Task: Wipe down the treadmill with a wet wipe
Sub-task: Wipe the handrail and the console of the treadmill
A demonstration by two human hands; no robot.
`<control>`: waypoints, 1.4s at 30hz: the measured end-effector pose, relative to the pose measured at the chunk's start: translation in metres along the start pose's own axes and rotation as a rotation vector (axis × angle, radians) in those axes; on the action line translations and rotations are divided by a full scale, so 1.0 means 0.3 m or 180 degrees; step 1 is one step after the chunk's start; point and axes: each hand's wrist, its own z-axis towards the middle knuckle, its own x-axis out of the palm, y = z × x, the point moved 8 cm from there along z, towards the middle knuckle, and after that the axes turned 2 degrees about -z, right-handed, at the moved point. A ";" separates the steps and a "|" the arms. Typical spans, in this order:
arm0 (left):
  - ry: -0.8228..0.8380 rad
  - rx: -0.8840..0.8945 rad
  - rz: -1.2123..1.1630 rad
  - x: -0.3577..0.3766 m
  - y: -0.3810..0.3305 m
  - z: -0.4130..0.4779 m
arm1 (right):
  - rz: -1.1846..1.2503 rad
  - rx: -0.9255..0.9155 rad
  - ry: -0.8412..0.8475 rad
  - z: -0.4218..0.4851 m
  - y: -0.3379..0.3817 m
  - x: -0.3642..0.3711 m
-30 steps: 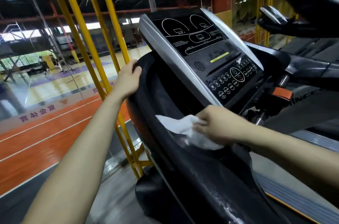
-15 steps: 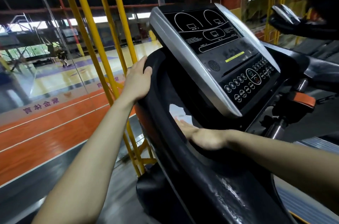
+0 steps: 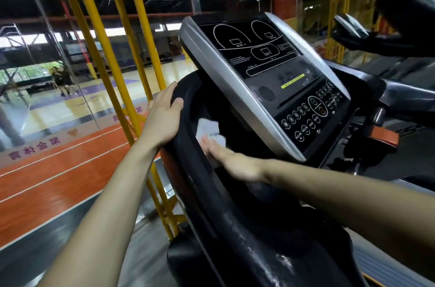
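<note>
Left hand, ctr-left of frame, grips the treadmill's black rim w/ fingers curled over its edge. Right hand, at ctr, lies flat, fingers straight, pressing the white wet wipe onto the dark inner surface just below-left of the silver-edged control console. Wet streaks show on the housing, lower ctr.

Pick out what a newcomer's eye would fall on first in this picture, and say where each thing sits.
The tilted treadmill console, silver-edged with a black button panel, fills the upper centre. Just below it the right hand presses a white wet wipe flat against the black shroud, while the left hand grips the shroud's rim at centre-left. Yellow steel beams rise on the left.
</note>
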 end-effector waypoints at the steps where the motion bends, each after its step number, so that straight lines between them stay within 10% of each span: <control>1: 0.0015 -0.0027 -0.0021 -0.005 0.013 0.004 | 0.0210 0.0237 -0.0073 0.019 0.002 -0.021; 7: 0.0041 -0.0129 -0.0307 -0.013 0.000 -0.023 | -0.0390 -0.0053 0.0865 -0.058 -0.186 0.244; 15: 0.0175 -0.0048 0.0330 -0.029 0.027 0.002 | -0.0115 0.0232 0.0373 -0.036 0.021 -0.023; 20: 0.0194 0.0118 0.1098 -0.009 -0.088 -0.046 | -0.0491 0.0389 0.1493 -0.241 0.000 0.099; 25: 0.0245 0.0104 0.1821 0.009 -0.125 -0.088 | -0.0177 0.0509 0.0552 -0.035 -0.003 -0.074; 30: 0.0413 -0.0101 0.1802 0.046 -0.095 -0.168 | -0.0580 0.0367 0.1425 -0.283 0.070 0.082; 36: 0.0620 -0.0346 0.2121 0.074 -0.104 -0.159 | -0.0484 0.0554 0.0294 0.012 -0.026 -0.072; 42: 0.0606 -0.0358 0.2094 0.070 -0.107 -0.166 | -0.0820 0.0240 0.1386 -0.265 0.051 0.079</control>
